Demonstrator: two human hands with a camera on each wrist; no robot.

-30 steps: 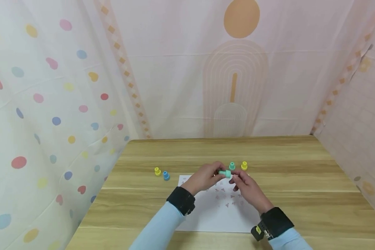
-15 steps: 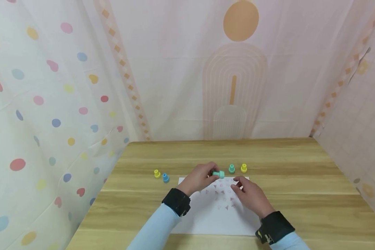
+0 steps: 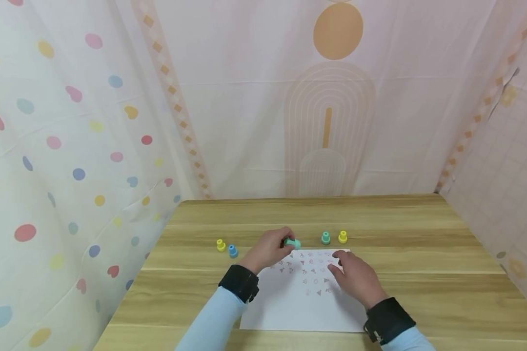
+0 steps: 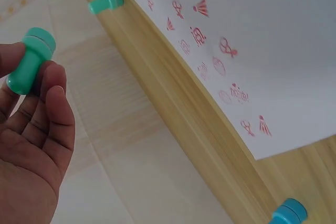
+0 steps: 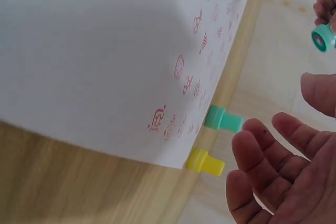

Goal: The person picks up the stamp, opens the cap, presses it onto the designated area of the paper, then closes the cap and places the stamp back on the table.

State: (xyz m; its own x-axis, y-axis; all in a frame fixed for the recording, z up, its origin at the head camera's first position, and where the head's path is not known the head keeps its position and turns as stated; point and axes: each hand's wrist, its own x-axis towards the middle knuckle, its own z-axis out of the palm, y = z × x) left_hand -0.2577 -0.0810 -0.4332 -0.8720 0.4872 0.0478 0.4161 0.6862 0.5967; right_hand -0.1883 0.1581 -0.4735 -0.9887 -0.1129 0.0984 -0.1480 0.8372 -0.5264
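Observation:
My left hand (image 3: pixel 269 249) pinches a green stamp (image 3: pixel 295 243) between thumb and fingers, above the far edge of a white sheet of paper (image 3: pixel 298 314). In the left wrist view the stamp (image 4: pixel 35 59) is tilted, its wide end up. The right wrist view shows the red pattern on its round face (image 5: pixel 319 40). My right hand (image 3: pixel 359 279) hovers over the paper's right side, holding nothing, with its fingers loosely bent and thumb apart. Red stamped prints (image 4: pixel 198 36) of fans, bows and other small figures run in rows across the paper's far half.
Beyond the paper's far edge stand another green stamp (image 3: pixel 326 238) and a yellow stamp (image 3: pixel 343 237). To the left are a second yellow stamp (image 3: pixel 221 245) and a blue stamp (image 3: pixel 233 251). Printed curtains (image 3: pixel 246 122) hang behind the wooden table (image 3: pixel 421 253).
My hands were together at the green stamp a second ago. My left hand has carried it leftward, while my right hand has come away from it, slightly down and to the right.

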